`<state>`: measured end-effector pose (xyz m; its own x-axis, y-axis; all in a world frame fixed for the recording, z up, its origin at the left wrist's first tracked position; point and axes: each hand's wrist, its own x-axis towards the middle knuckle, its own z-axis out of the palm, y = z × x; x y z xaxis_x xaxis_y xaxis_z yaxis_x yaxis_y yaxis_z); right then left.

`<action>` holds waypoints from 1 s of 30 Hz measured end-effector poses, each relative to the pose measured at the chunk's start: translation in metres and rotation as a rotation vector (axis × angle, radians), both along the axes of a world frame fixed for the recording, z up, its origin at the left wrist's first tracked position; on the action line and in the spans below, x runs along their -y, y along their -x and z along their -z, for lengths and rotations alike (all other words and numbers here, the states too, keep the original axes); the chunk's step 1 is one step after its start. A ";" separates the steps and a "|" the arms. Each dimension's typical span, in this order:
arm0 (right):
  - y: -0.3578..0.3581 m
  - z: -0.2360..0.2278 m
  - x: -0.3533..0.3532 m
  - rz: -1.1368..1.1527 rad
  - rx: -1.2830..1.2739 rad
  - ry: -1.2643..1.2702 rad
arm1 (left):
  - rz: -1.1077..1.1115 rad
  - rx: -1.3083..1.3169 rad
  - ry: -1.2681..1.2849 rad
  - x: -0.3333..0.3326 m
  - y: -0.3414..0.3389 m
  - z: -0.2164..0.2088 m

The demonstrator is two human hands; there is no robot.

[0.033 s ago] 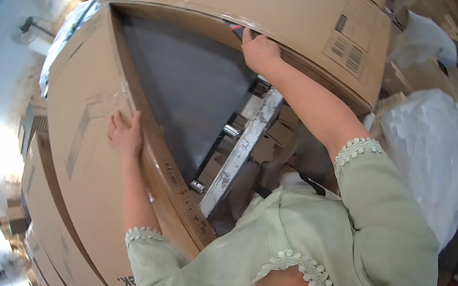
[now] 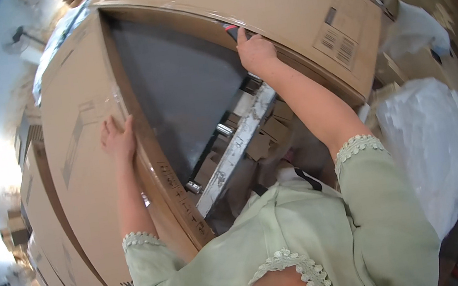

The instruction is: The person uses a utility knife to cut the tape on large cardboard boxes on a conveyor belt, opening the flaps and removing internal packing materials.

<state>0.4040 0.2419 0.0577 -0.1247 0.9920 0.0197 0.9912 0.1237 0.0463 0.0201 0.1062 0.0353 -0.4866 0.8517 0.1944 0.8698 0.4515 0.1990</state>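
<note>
Two big brown cartons form a V in front of me, a left carton (image 2: 77,100) and a right carton (image 2: 279,5). My left hand (image 2: 119,138) rests on the left carton beside its taped inner edge, fingers spread and thumb toward that edge. At the right carton's near edge, my right hand (image 2: 257,53) is closed around a black-and-red hand tool (image 2: 232,31), index finger stretched along it. The tool's tip is too small and blurred to make out. Between the cartons lies a dark grey belt (image 2: 178,79).
Metal rollers (image 2: 224,129) and a scuffed white frame rail (image 2: 238,141) border the belt on my side. A bulging translucent plastic bag (image 2: 428,148) stands at right. More cartons (image 2: 45,218) stand in a row at left. Cardboard pieces (image 2: 274,127) lie below the rail.
The whole view has shifted slightly, so the cartons and both hands sit a little farther left. My hands keep about the same places on the cartons, and the tool stays in my right hand.
</note>
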 end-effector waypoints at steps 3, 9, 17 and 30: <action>-0.052 0.008 0.061 0.004 -0.046 -0.035 | -0.047 -0.046 0.025 0.018 0.019 0.000; -0.199 -0.003 0.226 0.291 0.143 -0.103 | 0.007 -0.110 0.016 0.001 0.019 0.013; -0.202 -0.028 0.324 0.393 0.026 -0.113 | -0.006 -0.097 0.047 0.012 0.020 0.012; -0.120 -0.065 0.075 0.124 -0.586 -0.072 | 0.759 0.052 -0.330 -0.021 -0.121 -0.013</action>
<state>0.5235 0.1670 0.1231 0.0435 0.9920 0.1184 0.8613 0.0228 -0.5076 0.1410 0.1271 0.0484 0.1820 0.8556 0.4845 0.9006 -0.3429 0.2673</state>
